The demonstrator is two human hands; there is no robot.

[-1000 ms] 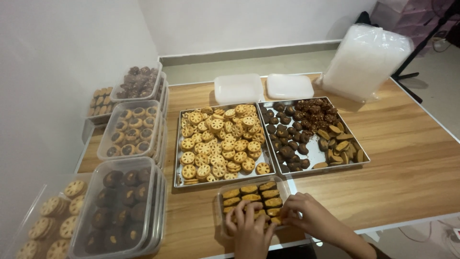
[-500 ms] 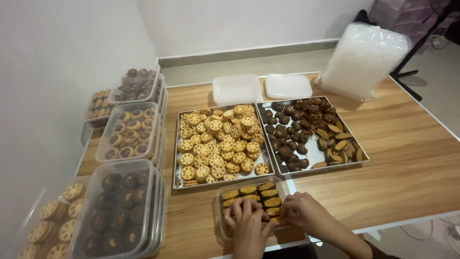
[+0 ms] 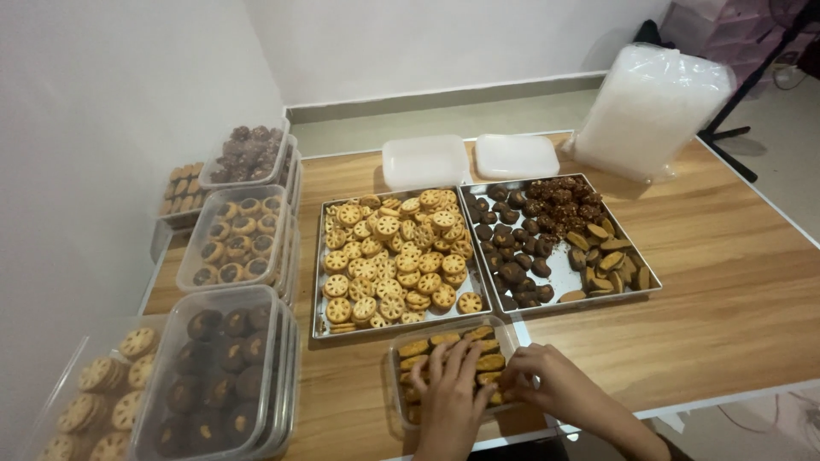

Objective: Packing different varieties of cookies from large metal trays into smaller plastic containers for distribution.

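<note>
A clear plastic box of oblong yellow cookies with dark ends sits at the table's near edge. My left hand lies flat on the cookies inside it, fingers spread. Beside it, my right hand rests at the box's right side with its fingertips on the cookies; whether it pinches one I cannot tell. Just behind the box stand two metal trays: the left tray holds round yellow lattice cookies, the right tray holds dark chocolate cookies and oblong ones.
Stacked clear boxes filled with cookies line the left side. Two white lids lie behind the trays. A tall wrapped stack of clear containers stands at the back right. The wooden table ends close by on the right and at the front.
My left hand has slid forward over the cookies and flattened, fingers spreading. My right hand has shifted slightly. The view moved a little.
</note>
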